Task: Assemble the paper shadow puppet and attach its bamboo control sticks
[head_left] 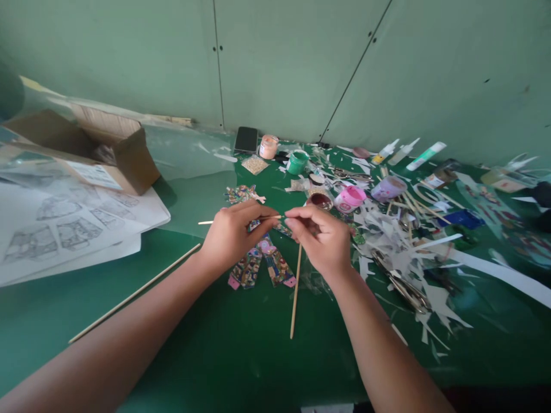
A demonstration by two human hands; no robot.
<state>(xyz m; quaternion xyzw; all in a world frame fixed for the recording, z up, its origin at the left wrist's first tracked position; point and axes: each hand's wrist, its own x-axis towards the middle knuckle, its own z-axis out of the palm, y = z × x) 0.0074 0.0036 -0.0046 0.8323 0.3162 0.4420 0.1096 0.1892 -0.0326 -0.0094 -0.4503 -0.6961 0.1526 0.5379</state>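
My left hand (236,232) pinches a thin wooden stick (205,222), which sticks out behind it to the left and past its fingertips to the right. Facing it, my right hand (318,235) is closed in a pinch at the stick's right end; what its fingertips hold is too small to make out. A second wooden stick (295,298) runs down from below my right hand; whether it is held or lies on the table I cannot tell. Beneath both hands lies a patterned, jointed paper figure (267,246), partly covered. Another stick (133,295) lies beside my left forearm.
At left are a cardboard box (129,155) and printed sheets (77,229). Behind my hands stand a green paint jar (297,162), a pink one (350,198) and a phone (246,140). Paper scraps (387,229) and scissors (404,287) clutter the right side.
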